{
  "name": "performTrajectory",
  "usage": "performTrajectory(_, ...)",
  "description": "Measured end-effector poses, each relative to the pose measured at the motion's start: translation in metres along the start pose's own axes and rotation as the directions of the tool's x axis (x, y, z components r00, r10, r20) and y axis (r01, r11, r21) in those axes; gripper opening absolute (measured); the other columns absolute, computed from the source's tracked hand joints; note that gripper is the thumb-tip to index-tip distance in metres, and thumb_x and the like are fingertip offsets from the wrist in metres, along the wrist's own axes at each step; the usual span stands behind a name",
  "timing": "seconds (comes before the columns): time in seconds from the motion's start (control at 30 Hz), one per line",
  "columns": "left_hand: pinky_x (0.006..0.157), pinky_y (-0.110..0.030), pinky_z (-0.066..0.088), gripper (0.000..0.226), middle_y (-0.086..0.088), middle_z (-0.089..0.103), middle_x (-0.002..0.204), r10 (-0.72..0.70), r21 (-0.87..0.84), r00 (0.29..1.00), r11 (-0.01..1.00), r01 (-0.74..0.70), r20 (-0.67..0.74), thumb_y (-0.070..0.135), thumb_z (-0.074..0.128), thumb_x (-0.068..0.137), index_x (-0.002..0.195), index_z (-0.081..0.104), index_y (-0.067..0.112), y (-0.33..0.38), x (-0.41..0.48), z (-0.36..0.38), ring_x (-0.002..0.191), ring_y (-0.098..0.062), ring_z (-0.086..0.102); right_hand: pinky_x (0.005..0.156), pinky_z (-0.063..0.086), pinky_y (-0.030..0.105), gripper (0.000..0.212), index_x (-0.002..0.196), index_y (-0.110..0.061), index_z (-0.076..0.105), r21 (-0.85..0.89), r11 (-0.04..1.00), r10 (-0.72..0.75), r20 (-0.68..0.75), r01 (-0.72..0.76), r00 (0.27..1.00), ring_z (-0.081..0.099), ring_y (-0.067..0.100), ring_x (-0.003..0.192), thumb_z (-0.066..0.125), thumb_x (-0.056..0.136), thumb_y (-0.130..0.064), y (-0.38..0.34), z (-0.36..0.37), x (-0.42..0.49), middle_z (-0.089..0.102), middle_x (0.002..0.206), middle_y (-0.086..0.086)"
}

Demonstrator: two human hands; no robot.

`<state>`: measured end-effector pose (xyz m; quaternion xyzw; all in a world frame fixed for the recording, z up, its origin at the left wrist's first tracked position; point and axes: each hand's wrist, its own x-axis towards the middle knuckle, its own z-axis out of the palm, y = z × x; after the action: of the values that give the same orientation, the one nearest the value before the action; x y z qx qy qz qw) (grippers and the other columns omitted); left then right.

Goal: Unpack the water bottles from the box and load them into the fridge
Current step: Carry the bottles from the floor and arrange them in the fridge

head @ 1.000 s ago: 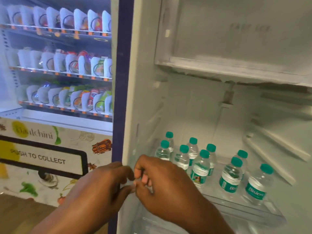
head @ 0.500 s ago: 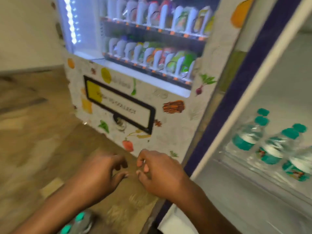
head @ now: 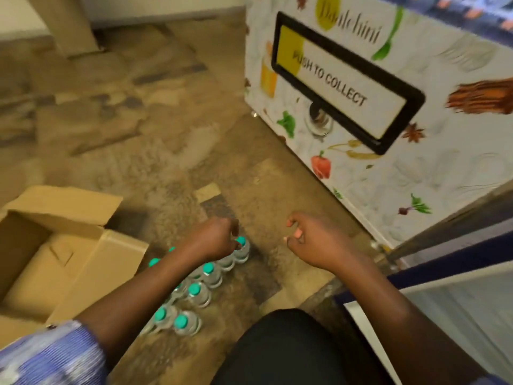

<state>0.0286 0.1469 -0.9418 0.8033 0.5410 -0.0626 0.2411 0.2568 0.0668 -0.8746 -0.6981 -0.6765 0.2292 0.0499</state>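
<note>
Beside box point(head: 83, 273): clear teal-capped bottles point(head: 197, 294); right hand point(head: 313, 243) curled, empty; left hand point(head: 213, 240) hold unclear.

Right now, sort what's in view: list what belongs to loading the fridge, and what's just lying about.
For the job: bottles, box, fridge.
Just there: vending machine, floor.

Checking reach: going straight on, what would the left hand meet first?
Likely the teal-capped clear plastic water bottle at the row's far end; the left hand hovers by its cap, though depth is unclear.
</note>
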Motion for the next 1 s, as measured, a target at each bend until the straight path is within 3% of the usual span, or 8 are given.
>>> performTrajectory(0.2, 0.084, -0.040, 0.051, 0.056, -0.013, 0.050, 0.132, -0.139, 0.135, 0.989, 0.982, 0.133, 0.039, 0.029, 0.061, 0.089, 0.141, 0.042, 0.019, -0.032, 0.017, 0.069, 0.112, -0.034, 0.059, 0.077, 0.050, 0.033, 0.036, 0.123, -0.029, 0.053, -0.013, 1.000, -0.014, 0.152, 0.016, 0.988, 0.056, 0.015, 0.097, 0.060, 0.091, -0.041, 0.006, 0.050, 0.007, 0.059, 0.109, -0.004)
performTrajectory(0.4, 0.075, -0.043, 0.051, 0.036, -0.018, 0.056, 0.119, -0.136, 0.113, 0.990, 0.984, 0.140, -0.046, 0.021, 0.057, 0.090, 0.122, 0.047, 0.010, -0.035, 0.027, 0.100, 0.101, -0.037, 0.061, 0.082, 0.053, 0.036, 0.035, 0.123, -0.029, 0.055, 0.043, 0.999, -0.010, 0.203, 0.001, 0.979, 0.058, 0.016, 0.095, 0.061, 0.090, -0.041, 0.016, 0.090, 0.000, 0.060, 0.109, -0.003)
performTrajectory(0.57, 0.068, -0.036, 0.046, 0.029, -0.013, 0.064, 0.104, -0.044, 0.027, 0.999, 0.999, 0.044, -0.014, 0.022, 0.062, 0.084, 0.109, 0.052, 0.010, -0.017, 0.017, 0.095, 0.092, -0.032, 0.061, 0.085, 0.052, 0.035, 0.046, 0.133, -0.031, 0.048, 0.112, 0.994, -0.019, 0.169, 0.000, 0.985, 0.059, 0.016, 0.103, 0.063, 0.091, -0.039, 0.017, 0.116, -0.008, 0.058, 0.121, -0.001)
performTrajectory(0.7, 0.063, -0.032, 0.047, 0.027, -0.003, 0.064, 0.081, 0.069, -0.183, 0.993, 0.979, -0.085, -0.093, 0.031, 0.071, 0.074, 0.094, 0.059, 0.018, 0.010, -0.002, 0.079, 0.076, -0.023, 0.060, 0.099, 0.048, 0.040, 0.077, 0.149, -0.030, 0.032, 0.195, 0.981, -0.037, 0.152, 0.007, 0.988, 0.051, 0.021, 0.127, 0.072, 0.083, -0.042, 0.014, 0.130, -0.009, 0.046, 0.144, -0.001)
performTrajectory(0.77, 0.058, -0.032, 0.044, 0.028, 0.001, 0.060, 0.070, 0.129, -0.347, 0.989, 0.926, -0.146, -0.072, 0.032, 0.078, 0.070, 0.085, 0.058, 0.020, 0.020, -0.006, 0.072, 0.065, -0.016, 0.055, 0.100, 0.047, 0.041, 0.086, 0.149, -0.029, 0.030, 0.257, 0.966, -0.055, 0.140, 0.018, 0.989, 0.051, 0.020, 0.126, 0.076, 0.078, -0.043, 0.014, 0.135, -0.009, 0.049, 0.142, -0.004)
performTrajectory(0.93, 0.060, -0.028, 0.050, 0.021, -0.006, 0.069, 0.079, 0.208, -0.756, 0.978, 0.643, -0.123, 0.019, 0.030, 0.077, 0.082, 0.095, 0.069, 0.015, 0.026, 0.000, 0.068, 0.066, -0.010, 0.061, 0.071, 0.049, 0.032, 0.057, 0.128, -0.027, 0.046, 0.337, 0.940, 0.048, 0.033, -0.056, 0.998, 0.062, 0.015, 0.099, 0.077, 0.081, -0.038, 0.025, 0.138, -0.011, 0.063, 0.109, -0.008)
performTrajectory(0.97, 0.062, -0.030, 0.053, 0.021, -0.006, 0.071, 0.084, 0.175, -0.776, 0.985, 0.620, -0.115, -0.006, 0.033, 0.072, 0.086, 0.099, 0.069, 0.016, 0.023, 0.005, 0.071, 0.069, -0.012, 0.064, 0.071, 0.047, 0.030, 0.058, 0.129, -0.027, 0.045, 0.323, 0.944, 0.065, 0.028, -0.071, 0.997, 0.062, 0.015, 0.100, 0.076, 0.082, -0.037, 0.028, 0.137, -0.013, 0.063, 0.110, -0.008)
performTrajectory(1.0, 0.068, -0.033, 0.057, 0.025, -0.006, 0.070, 0.091, 0.117, -0.728, 0.991, 0.673, -0.129, -0.067, 0.037, 0.068, 0.088, 0.104, 0.067, 0.018, 0.018, 0.014, 0.076, 0.075, -0.013, 0.065, 0.073, 0.045, 0.029, 0.060, 0.131, -0.027, 0.044, 0.307, 0.948, 0.084, 0.027, -0.088, 0.996, 0.060, 0.014, 0.101, 0.076, 0.082, -0.037, 0.032, 0.136, -0.015, 0.062, 0.113, -0.008)
